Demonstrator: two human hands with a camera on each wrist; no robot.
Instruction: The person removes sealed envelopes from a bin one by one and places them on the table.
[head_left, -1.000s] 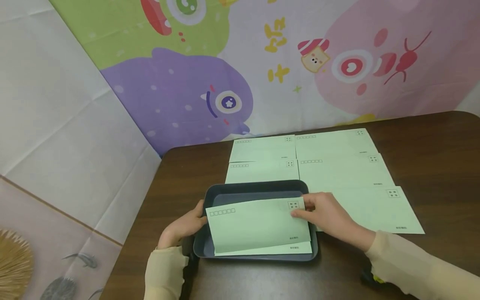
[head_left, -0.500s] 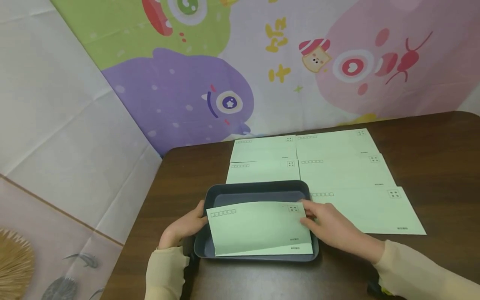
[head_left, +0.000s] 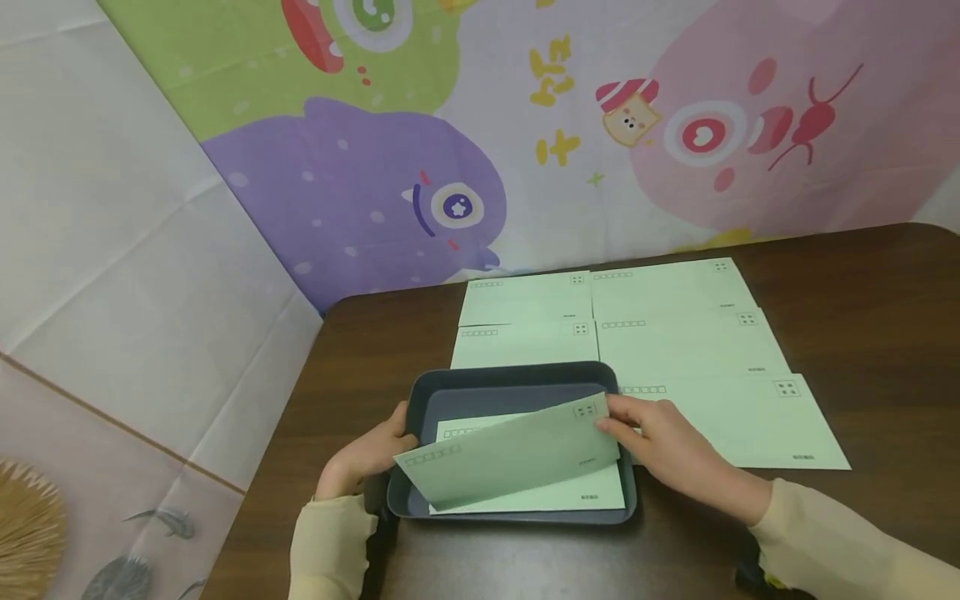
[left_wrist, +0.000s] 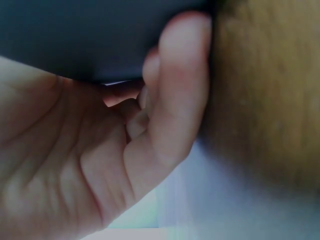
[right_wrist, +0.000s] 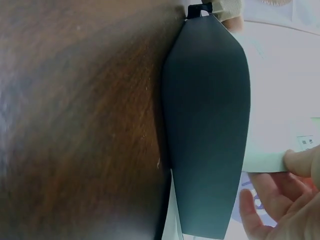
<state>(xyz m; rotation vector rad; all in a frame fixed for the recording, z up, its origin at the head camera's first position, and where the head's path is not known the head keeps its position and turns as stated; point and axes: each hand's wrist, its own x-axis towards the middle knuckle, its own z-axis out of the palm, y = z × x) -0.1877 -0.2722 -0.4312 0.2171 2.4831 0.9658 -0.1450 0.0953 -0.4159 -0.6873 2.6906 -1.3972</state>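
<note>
A dark rectangular tray (head_left: 517,375) stands on the table near the front. My left hand (head_left: 367,454) grips its left side, thumb at the rim; in the left wrist view its curled fingers (left_wrist: 182,85) lie against the dark tray wall (left_wrist: 95,40). My right hand (head_left: 671,446) pinches the right end of a pale green envelope (head_left: 517,454), with the thumb on its printed face in the right wrist view. This envelope is tilted, right end raised, left corner jutting over the tray's left rim. Beneath it another envelope (head_left: 558,494) lies flat in the tray.
Several matching envelopes (head_left: 690,346) lie in rows on the brown table (head_left: 847,333) behind and right of the tray. The tray's back edge overlaps some of them. A cartoon-printed cloth (head_left: 555,217) hangs behind the table. White panels (head_left: 135,167) stand at left.
The held envelope has tilted, its left end dropping forward and left, uncovering more of the envelope beneath. My right hand shifted its hold along the right edge. The left hand and tray stayed put.
</note>
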